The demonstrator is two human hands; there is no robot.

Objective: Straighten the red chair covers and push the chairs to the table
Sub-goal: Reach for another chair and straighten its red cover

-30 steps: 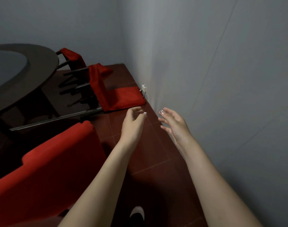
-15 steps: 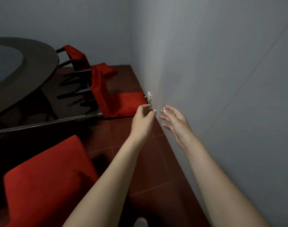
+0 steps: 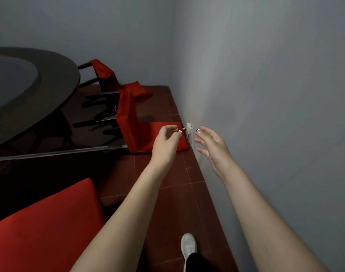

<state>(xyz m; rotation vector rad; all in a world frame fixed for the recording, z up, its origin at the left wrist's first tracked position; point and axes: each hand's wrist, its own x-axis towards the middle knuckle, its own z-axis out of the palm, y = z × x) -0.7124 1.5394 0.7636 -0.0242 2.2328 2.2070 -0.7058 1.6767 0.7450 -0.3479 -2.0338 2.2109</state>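
A red-covered chair (image 3: 132, 122) lies tipped over on the floor near the wall, its dark legs pointing toward the round dark table (image 3: 30, 89). Behind it another chair carries a rumpled red cover (image 3: 104, 75). At bottom left stands a third chair with a smooth red cover (image 3: 46, 226). My left hand (image 3: 165, 144) reaches out in the air above the tipped chair's red back, fingers loosely curled, holding nothing. My right hand (image 3: 212, 146) is stretched forward beside the wall with fingers spread, also holding nothing.
A grey wall runs close along the right, with a small white socket box (image 3: 189, 128) low on it near the floor. The floor is dark red tile (image 3: 177, 203). My white shoe (image 3: 188, 246) shows at the bottom. A long metal bar (image 3: 60, 153) lies under the table.
I have stepped forward; the tipped chair is nearer and both hands have advanced toward it. The near red chair has slid lower left in view.
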